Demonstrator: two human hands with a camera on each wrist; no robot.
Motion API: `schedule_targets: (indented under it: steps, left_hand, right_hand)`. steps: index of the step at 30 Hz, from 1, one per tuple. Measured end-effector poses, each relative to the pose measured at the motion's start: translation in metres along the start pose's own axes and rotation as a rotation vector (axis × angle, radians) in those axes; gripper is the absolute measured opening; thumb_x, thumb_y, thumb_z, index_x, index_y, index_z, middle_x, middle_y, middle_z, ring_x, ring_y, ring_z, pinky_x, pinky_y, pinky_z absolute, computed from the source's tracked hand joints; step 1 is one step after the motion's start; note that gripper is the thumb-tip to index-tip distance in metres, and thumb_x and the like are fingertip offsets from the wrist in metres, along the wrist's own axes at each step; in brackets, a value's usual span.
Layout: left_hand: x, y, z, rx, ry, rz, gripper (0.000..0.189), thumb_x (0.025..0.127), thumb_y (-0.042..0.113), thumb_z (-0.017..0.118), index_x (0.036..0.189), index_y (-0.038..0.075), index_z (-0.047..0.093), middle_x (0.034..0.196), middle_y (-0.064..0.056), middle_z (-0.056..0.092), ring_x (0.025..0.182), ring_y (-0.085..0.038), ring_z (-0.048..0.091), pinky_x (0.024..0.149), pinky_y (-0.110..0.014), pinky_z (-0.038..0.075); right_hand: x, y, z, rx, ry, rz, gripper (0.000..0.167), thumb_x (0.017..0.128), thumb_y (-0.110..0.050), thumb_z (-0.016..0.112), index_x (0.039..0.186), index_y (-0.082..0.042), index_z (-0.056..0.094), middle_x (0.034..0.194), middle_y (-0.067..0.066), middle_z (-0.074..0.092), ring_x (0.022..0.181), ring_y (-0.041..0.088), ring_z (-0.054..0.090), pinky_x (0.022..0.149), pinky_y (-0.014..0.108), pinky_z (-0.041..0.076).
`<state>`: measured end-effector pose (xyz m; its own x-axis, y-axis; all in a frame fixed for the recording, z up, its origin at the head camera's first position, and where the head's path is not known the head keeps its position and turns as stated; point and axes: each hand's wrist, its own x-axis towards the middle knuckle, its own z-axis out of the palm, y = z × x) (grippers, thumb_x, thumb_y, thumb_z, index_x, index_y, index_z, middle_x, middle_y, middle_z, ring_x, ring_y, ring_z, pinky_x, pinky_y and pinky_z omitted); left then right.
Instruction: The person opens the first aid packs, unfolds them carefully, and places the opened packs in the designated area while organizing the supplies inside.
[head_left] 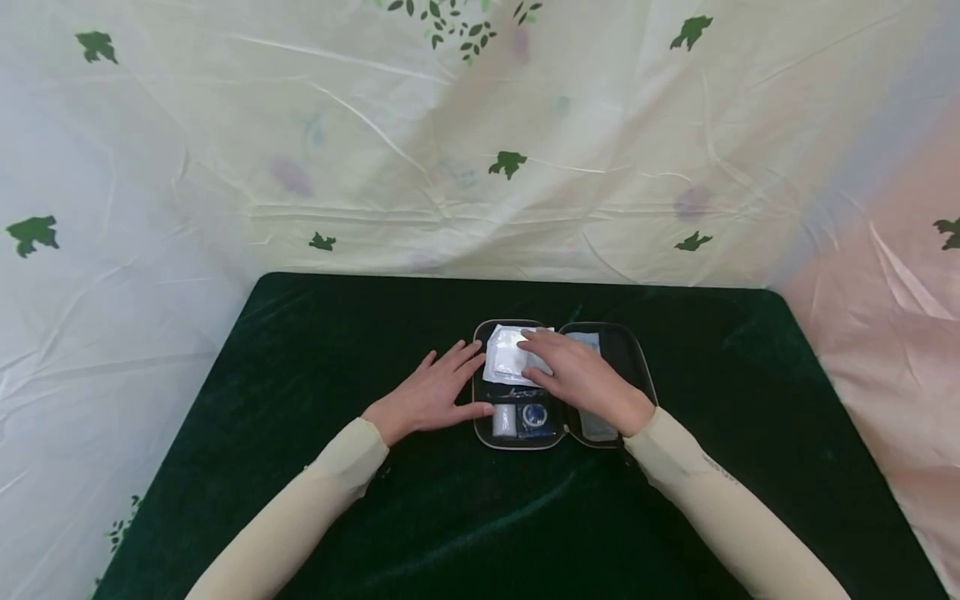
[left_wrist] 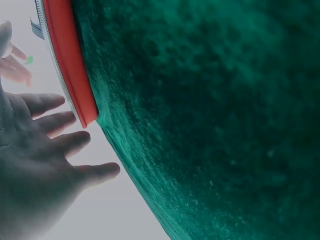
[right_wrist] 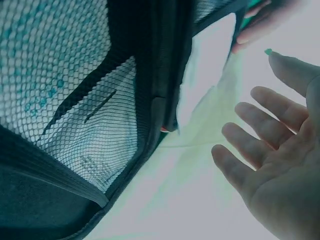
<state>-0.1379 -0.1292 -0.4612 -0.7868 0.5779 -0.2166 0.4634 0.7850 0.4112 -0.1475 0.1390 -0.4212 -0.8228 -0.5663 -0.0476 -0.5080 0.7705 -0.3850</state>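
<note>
A zippered case (head_left: 628,358) lies unfolded on the table, black inside with mesh pockets (right_wrist: 112,130); its outer side looks red in the left wrist view. Flat white packets (head_left: 504,357) lie in its left half. Below them are a small white roll (head_left: 504,421) and a blue item with a round ring shape (head_left: 535,415). My left hand (head_left: 431,398) is at the case's left edge, fingers straight and spread. Over the packets and the hinge reaches my right hand (head_left: 585,371), its fingers loosely extended; the right wrist view shows nothing held in them.
Dark green velvety cloth (head_left: 360,333) covers the table around the case. Pale fabric with green leaf shapes (head_left: 507,164) hangs behind and at both sides. Greyish-blue contents (head_left: 597,427) show in the case's right half, partly hidden by the right hand.
</note>
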Motion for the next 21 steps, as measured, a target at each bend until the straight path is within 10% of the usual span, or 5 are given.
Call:
schedule_targets:
  steps: [21]
  left_hand:
    - [0.002,-0.011,-0.004,-0.042,-0.061,-0.004,0.09,0.096,0.079,0.041,0.164,0.022,0.03,0.173,0.004,0.013,0.159,-0.022,0.01,0.125,-0.058,0.013]
  right_hand:
    - [0.029,0.011,0.016,-0.052,-0.174,0.002,0.061,0.098,-0.036,0.073,0.148,-0.007,0.056,0.157,0.018,0.047,0.142,0.035,0.047,0.116,0.056,0.038]
